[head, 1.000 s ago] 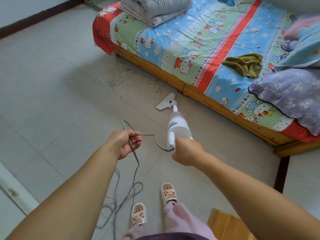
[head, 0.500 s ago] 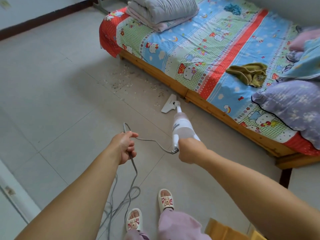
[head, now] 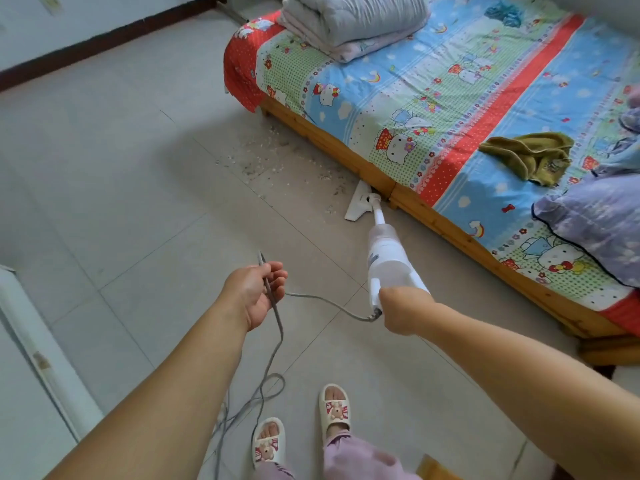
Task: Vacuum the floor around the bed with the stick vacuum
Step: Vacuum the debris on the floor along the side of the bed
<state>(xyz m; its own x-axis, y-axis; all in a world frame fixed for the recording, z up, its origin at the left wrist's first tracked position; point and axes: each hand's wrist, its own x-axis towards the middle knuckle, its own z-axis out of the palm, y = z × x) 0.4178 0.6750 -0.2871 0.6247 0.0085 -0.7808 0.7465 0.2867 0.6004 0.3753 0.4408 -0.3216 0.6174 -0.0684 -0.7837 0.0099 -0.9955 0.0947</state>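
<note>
From my head camera, my right hand [head: 398, 311] grips the rear handle of the stick vacuum [head: 388, 261], fingers curled round it, while the machine slants down and away toward the bed [head: 433, 216]. The vacuum is white, with a translucent, frosted cylinder for a body, a short white tube below it, and a flat, wedge-shaped floor head [head: 358, 201] lying on the floor [head: 138, 209] hard against the bed's wooden side rail, about midway along it. A grey power cord [head: 329, 304] leaves the back of the handle, sags across to my left hand [head: 254, 294], and runs on down to loose loops on the tiles beside my feet. My left hand is palm up with the fingers loosely curled round the cord, which sticks out past the fingers in a short bend. Pale crumbs and grey dust [head: 263, 157] are scattered on the tiles to the left of the floor head, near the foot corner of the bed. The bed carries a bright cartoon-print sheet [head: 415, 91], a folded grey quilt [head: 353, 19] at the far end and a crumpled olive cloth [head: 530, 154]. I stand in white slippers [head: 334, 407] and pink trousers.
</note>
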